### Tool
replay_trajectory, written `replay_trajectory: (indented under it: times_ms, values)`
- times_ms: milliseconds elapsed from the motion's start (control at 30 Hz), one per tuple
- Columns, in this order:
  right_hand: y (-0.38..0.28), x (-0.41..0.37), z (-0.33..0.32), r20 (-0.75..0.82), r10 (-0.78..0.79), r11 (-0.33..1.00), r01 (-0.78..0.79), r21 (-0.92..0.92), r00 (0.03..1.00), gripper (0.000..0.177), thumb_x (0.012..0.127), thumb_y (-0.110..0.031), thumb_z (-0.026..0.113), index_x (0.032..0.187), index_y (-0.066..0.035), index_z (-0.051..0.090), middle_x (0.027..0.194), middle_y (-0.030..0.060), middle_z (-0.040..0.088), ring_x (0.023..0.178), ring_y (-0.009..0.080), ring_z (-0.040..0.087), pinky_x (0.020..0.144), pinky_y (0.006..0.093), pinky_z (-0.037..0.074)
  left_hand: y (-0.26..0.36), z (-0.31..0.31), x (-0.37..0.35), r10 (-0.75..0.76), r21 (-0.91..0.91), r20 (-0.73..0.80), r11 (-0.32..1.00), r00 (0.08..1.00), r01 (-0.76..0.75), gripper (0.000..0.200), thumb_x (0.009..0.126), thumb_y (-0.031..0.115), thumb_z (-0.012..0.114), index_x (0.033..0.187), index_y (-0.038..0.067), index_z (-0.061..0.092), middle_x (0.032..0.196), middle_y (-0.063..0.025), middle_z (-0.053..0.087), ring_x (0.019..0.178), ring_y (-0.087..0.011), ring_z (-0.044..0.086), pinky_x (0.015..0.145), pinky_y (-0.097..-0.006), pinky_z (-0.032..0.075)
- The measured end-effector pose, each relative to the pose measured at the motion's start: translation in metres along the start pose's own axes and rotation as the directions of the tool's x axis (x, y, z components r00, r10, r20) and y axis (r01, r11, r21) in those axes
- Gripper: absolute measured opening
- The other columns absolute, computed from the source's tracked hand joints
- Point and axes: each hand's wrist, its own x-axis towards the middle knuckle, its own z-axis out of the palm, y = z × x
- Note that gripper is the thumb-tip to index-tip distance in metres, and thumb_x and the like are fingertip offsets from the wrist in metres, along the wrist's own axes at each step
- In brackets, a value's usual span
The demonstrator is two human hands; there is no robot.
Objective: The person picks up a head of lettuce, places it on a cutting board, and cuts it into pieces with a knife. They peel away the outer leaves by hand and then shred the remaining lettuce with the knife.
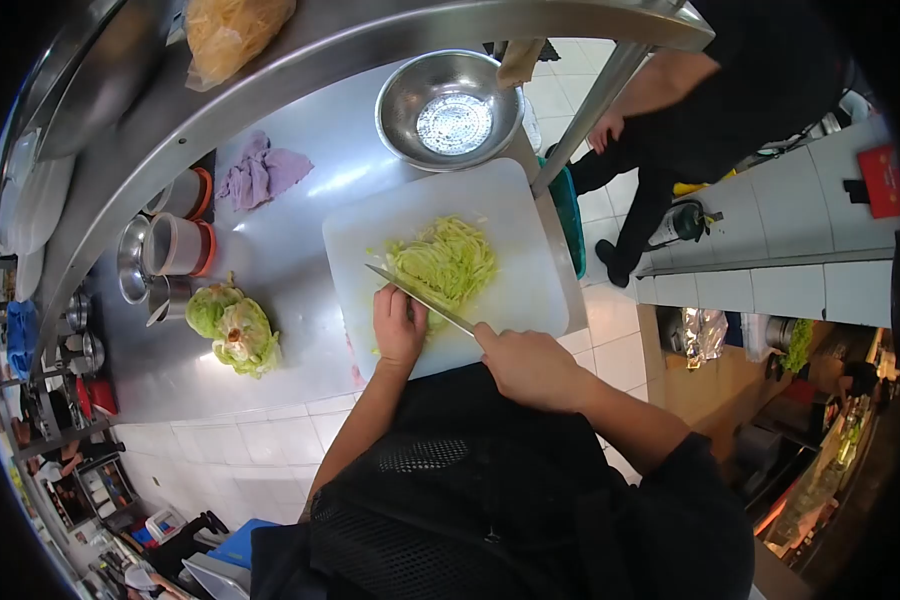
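Note:
My right hand (532, 370) is wrapped round the handle of a kitchen knife (425, 297). Its long blade points to the upper left, across the near side of a pile of shredded lettuce (448, 258). My left hand (400, 327) is right beside the blade, fingers curled down over lettuce at the pile's near edge; most of that piece is hidden under the hand. Pile and hands are over a white cutting board (530, 215). Lettuce heads (235, 328) lie on the steel counter to the left, apart from my hands.
A steel bowl (395, 135) stands beyond the board. A purple cloth (263, 172) and round containers (175, 245) are on the counter's left. A steel shelf (300, 62) and its post (590, 115) rise above the counter. Another person (710, 110) stands at the upper right.

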Motion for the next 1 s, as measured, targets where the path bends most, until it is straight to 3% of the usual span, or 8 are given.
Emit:
replay_trajectory:
  times_ms: [100,267,433,500,700,800,933,1000]
  values:
    - [0.015,0.011,0.028,0.056,0.104,0.994,-0.106,0.027,0.993,0.023,0.094,-0.008,0.052,0.115,0.001,0.054,0.085,0.0239,0.071,0.081,0.0464,0.071,0.073,0.0577,0.054,0.002,-0.002,0.003,0.037,0.004,-0.009,0.999,0.999,-0.037,0.029,0.081,-0.003,0.073,0.109,0.001,0.064,0.113,-0.0177,0.065,0.098,-0.0396,0.061,0.085,-0.0465,0.052]
    - [0.062,0.062,0.081,-0.107,0.08,0.995,-0.072,0.074,0.991,0.021,0.096,-0.011,0.054,0.115,-0.002,0.057,0.089,0.026,0.072,0.086,0.0469,0.071,0.074,0.0583,0.054,-0.005,-0.002,0.0,0.062,-0.001,0.0,0.998,0.998,-0.062,0.026,0.084,-0.004,0.07,0.109,0.001,0.064,0.113,-0.0179,0.065,0.099,-0.0409,0.06,0.087,-0.0472,0.051]
    - [0.053,0.042,0.042,-0.103,0.079,0.991,-0.066,0.12,0.992,0.026,0.099,-0.019,0.062,0.116,-0.001,0.054,0.088,0.0259,0.07,0.085,0.0484,0.068,0.076,0.0585,0.052,0.011,-0.025,0.003,0.136,0.14,0.068,0.98,0.988,-0.144,0.023,0.087,-0.004,0.068,0.109,0.0,0.064,0.114,-0.0189,0.065,0.1,-0.0412,0.06,0.088,-0.0474,0.051]
    - [0.038,0.029,0.024,-0.11,0.067,0.992,-0.055,0.11,0.992,0.027,0.099,-0.019,0.062,0.117,-0.001,0.053,0.088,0.0256,0.07,0.084,0.0482,0.068,0.076,0.0582,0.052,0.007,-0.021,-0.001,0.05,-0.015,0.054,0.999,0.997,-0.05,0.025,0.087,-0.004,0.069,0.11,-0.001,0.063,0.115,-0.0189,0.065,0.101,-0.0407,0.06,0.088,-0.0472,0.051]
    - [-0.005,-0.017,-0.001,0.043,0.028,1.0,-0.028,0.006,0.999,0.023,0.1,-0.015,0.057,0.118,0.0,0.051,0.086,0.0254,0.069,0.082,0.0461,0.069,0.075,0.0583,0.052,0.011,-0.023,0.0,-0.086,0.005,0.187,0.996,0.979,0.087,0.028,0.086,-0.003,0.071,0.114,-0.001,0.064,0.118,-0.0205,0.064,0.109,-0.0411,0.061,0.092,-0.0456,0.052]
    - [-0.004,-0.018,0.007,0.089,0.109,0.993,-0.112,0.029,0.99,0.02,0.1,-0.013,0.056,0.116,-0.002,0.051,0.084,0.0251,0.069,0.08,0.0466,0.069,0.074,0.0585,0.052,0.011,-0.02,-0.001,-0.059,0.029,0.145,0.998,0.988,0.055,0.029,0.084,-0.002,0.073,0.111,0.0,0.064,0.116,-0.0182,0.065,0.106,-0.0398,0.061,0.09,-0.0458,0.052]
    - [0.052,0.038,0.083,-0.061,0.076,0.996,-0.074,0.04,0.995,0.023,0.1,-0.015,0.057,0.119,-0.002,0.052,0.082,0.0237,0.07,0.078,0.0459,0.069,0.073,0.0583,0.053,0.009,-0.01,0.004,-0.003,0.015,0.072,1.0,0.997,0.002,0.026,0.084,-0.002,0.073,0.109,0.0,0.065,0.116,-0.0175,0.065,0.105,-0.0394,0.061,0.089,-0.0455,0.053]
    - [0.053,0.059,0.077,-0.115,0.036,0.999,-0.032,0.039,0.993,0.024,0.1,-0.015,0.057,0.12,-0.003,0.052,0.082,0.0235,0.07,0.078,0.0456,0.069,0.073,0.0582,0.053,0.003,-0.01,0.002,0.0,0.014,0.08,1.0,0.997,-0.001,0.025,0.084,-0.001,0.073,0.108,0.0,0.066,0.115,-0.0173,0.066,0.103,-0.039,0.062,0.089,-0.0453,0.053]
